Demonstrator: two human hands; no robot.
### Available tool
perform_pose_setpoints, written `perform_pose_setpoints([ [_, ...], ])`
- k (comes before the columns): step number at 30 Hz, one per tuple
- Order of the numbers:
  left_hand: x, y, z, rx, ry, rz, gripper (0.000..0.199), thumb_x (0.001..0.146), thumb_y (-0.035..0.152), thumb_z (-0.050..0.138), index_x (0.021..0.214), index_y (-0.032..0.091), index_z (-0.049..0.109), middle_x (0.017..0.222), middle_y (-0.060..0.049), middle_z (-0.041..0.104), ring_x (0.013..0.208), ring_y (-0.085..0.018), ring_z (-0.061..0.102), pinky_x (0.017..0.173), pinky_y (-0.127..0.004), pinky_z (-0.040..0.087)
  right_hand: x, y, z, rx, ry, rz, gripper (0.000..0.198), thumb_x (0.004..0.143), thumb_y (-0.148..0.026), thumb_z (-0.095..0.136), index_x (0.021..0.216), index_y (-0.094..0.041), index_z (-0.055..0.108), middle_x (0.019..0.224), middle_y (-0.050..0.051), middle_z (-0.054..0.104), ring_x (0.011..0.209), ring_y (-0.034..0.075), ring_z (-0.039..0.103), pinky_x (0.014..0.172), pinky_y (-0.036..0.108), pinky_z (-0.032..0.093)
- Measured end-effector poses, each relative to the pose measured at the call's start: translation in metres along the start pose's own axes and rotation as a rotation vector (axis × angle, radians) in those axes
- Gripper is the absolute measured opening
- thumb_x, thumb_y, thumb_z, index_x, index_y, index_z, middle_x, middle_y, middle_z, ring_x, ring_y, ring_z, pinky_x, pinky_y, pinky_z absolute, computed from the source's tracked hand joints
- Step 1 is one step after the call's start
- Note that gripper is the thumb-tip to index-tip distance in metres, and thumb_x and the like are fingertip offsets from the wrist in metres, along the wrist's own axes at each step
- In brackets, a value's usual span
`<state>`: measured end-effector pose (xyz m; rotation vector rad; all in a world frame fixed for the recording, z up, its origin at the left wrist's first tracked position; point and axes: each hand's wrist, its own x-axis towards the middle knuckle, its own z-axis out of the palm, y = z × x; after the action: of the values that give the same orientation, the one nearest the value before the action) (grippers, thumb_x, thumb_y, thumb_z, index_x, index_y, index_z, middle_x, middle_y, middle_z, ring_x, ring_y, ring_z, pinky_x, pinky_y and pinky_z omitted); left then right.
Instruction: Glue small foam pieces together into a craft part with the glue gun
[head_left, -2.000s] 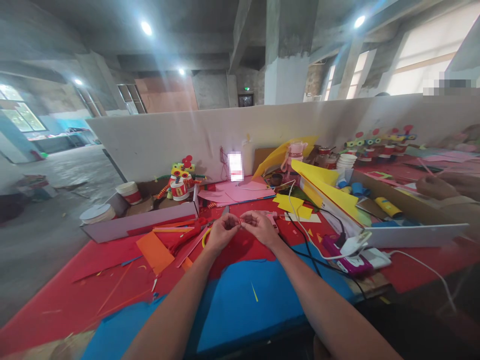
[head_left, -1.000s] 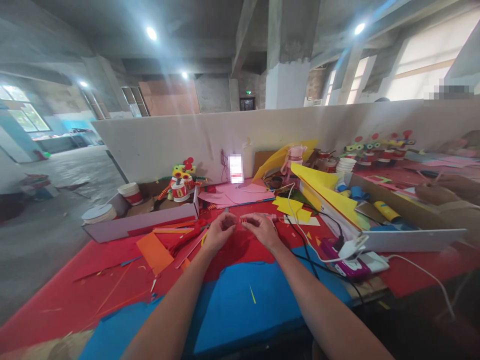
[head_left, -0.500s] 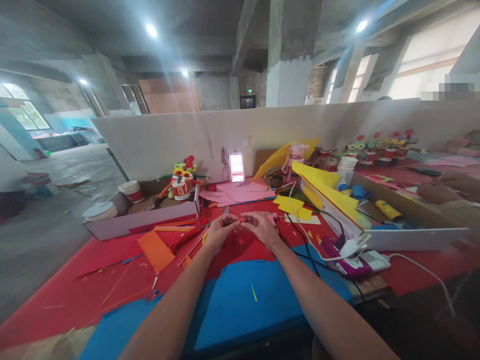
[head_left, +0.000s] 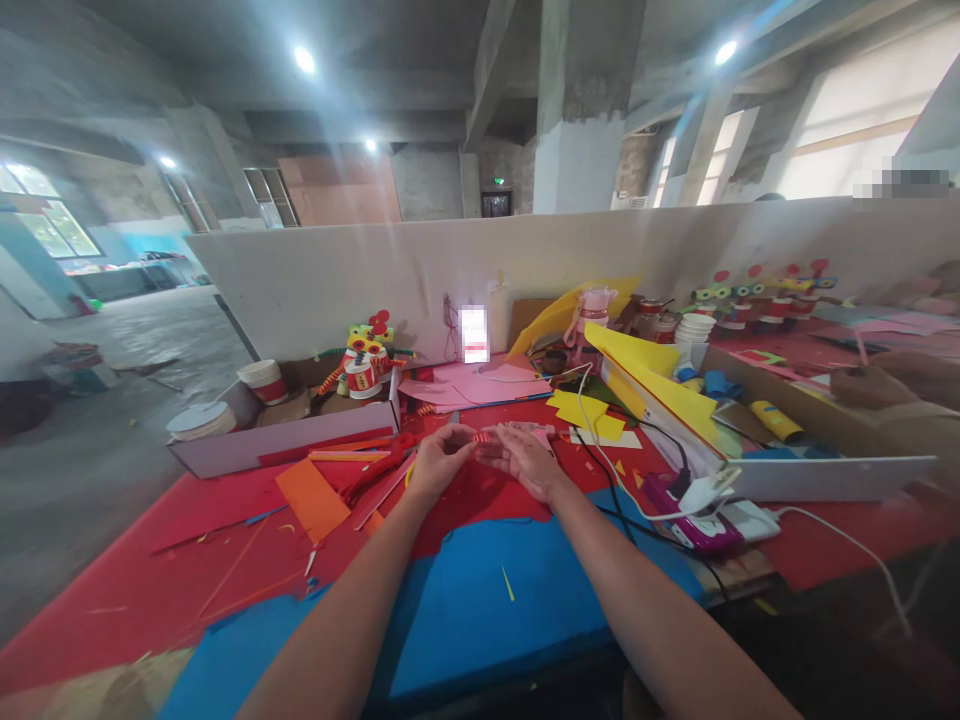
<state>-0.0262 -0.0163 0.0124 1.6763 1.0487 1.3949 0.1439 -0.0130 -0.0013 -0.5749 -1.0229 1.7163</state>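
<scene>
Just above the red tabletop, a small red paper piece with pale bands (head_left: pixel 481 438), like a strip folded into a spring, sits between my two hands. Thumb and fingers of my left hand (head_left: pixel 441 462) pinch its left end. The fingers of my right hand (head_left: pixel 528 460) are stretched out, close against the piece's right end; whether they touch it is hard to see. Red-handled scissors (head_left: pixel 379 468) lie left of my left hand. Behind my right hand is a pink tool (head_left: pixel 541 434), partly hidden.
Blue sheets (head_left: pixel 517 590) cover the table's near side. An open box with a paper-cup figure (head_left: pixel 364 378) stands left, another box with paper rolls (head_left: pixel 832 478) right. A purple power strip (head_left: pixel 694 515) and cables lie at the right. A co-worker's arm (head_left: pixel 892 390) shows far right.
My right hand has opened from a pinch, its fingers now straightened beside the red piece. More of the banded piece shows between the hands. My left hand keeps its pinch.
</scene>
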Motion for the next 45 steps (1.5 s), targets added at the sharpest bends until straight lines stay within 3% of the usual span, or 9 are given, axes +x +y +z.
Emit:
perform_pose_setpoints([
  [3, -0.001, 0.000, 0.000, 0.179, -0.077, 0.121, 0.018, 0.073, 0.025, 0.068, 0.089, 0.018, 0.070, 0.078, -0.003, 0.068, 0.070, -0.014, 0.061, 0.065, -0.025, 0.048, 0.000, 0.002, 0.001, 0.203, -0.036, 0.175, 0.040, 0.094, -0.047, 0.049, 0.097, -0.011, 0.065, 0.088, 0.012, 0.072, 0.086, 0.020, 0.070, 0.088, 0.039, 0.054],
  [6, -0.001, 0.000, -0.001, 0.304, -0.131, 0.197, 0.027, 0.075, 0.019, 0.065, 0.101, 0.020, 0.069, 0.088, -0.004, 0.070, 0.074, -0.014, 0.062, 0.069, -0.026, 0.050, 0.000, 0.002, 0.002, 0.331, -0.031, 0.229, 0.044, 0.098, -0.046, 0.038, 0.099, -0.010, 0.063, 0.090, 0.014, 0.072, 0.091, 0.020, 0.069, 0.091, 0.039, 0.053],
  [9, 0.000, -0.002, -0.004, 0.325, -0.054, 0.203, 0.031, 0.077, 0.022, 0.064, 0.107, 0.020, 0.067, 0.089, -0.003, 0.070, 0.075, -0.014, 0.063, 0.070, -0.027, 0.052, 0.000, 0.001, 0.003, 0.399, -0.006, 0.262, 0.049, 0.099, -0.046, 0.031, 0.100, -0.007, 0.061, 0.090, 0.016, 0.071, 0.092, 0.021, 0.069, 0.091, 0.039, 0.053],
  [13, 0.003, -0.007, -0.007, 0.337, 0.057, 0.185, 0.023, 0.079, 0.024, 0.060, 0.100, 0.020, 0.068, 0.084, -0.002, 0.070, 0.073, -0.014, 0.064, 0.068, -0.026, 0.052, 0.000, -0.002, 0.003, 0.455, 0.004, 0.275, 0.051, 0.099, -0.047, 0.029, 0.104, -0.006, 0.059, 0.090, 0.017, 0.071, 0.092, 0.022, 0.069, 0.090, 0.039, 0.054],
  [17, 0.003, -0.006, -0.007, 0.390, 0.059, 0.233, 0.014, 0.079, 0.024, 0.061, 0.090, 0.020, 0.069, 0.085, -0.003, 0.070, 0.075, -0.016, 0.063, 0.069, -0.028, 0.052, 0.000, -0.003, 0.003, 0.467, 0.028, 0.274, 0.049, 0.100, -0.045, 0.029, 0.108, -0.006, 0.057, 0.089, 0.016, 0.071, 0.089, 0.021, 0.069, 0.086, 0.039, 0.055],
  [23, -0.002, 0.004, -0.002, 0.586, -0.057, 0.413, 0.008, 0.081, 0.027, 0.066, 0.084, 0.022, 0.071, 0.092, -0.005, 0.069, 0.093, -0.020, 0.059, 0.087, -0.038, 0.046, 0.002, -0.002, 0.002, 0.439, 0.045, 0.255, 0.047, 0.099, -0.045, 0.031, 0.110, -0.006, 0.056, 0.087, 0.015, 0.071, 0.079, 0.020, 0.069, 0.078, 0.037, 0.056],
  [31, -0.005, 0.001, 0.009, 0.594, -0.150, 0.451, 0.009, 0.081, 0.021, 0.065, 0.086, 0.022, 0.073, 0.092, -0.005, 0.068, 0.089, -0.020, 0.057, 0.082, -0.037, 0.045, -0.001, -0.001, 0.011, 0.485, -0.021, 0.269, 0.050, 0.101, -0.044, 0.026, 0.104, -0.008, 0.061, 0.080, 0.009, 0.069, 0.060, 0.012, 0.059, 0.063, 0.023, 0.051],
  [45, -0.003, 0.001, 0.005, 0.725, -0.231, 0.487, 0.022, 0.076, 0.009, 0.065, 0.090, 0.023, 0.073, 0.097, -0.006, 0.069, 0.093, -0.022, 0.055, 0.082, -0.039, 0.045, -0.009, -0.010, 0.017, 0.398, -0.178, 0.279, 0.060, 0.097, -0.057, 0.024, 0.110, -0.011, 0.060, 0.081, 0.010, 0.071, 0.078, 0.020, 0.066, 0.076, 0.034, 0.051],
])
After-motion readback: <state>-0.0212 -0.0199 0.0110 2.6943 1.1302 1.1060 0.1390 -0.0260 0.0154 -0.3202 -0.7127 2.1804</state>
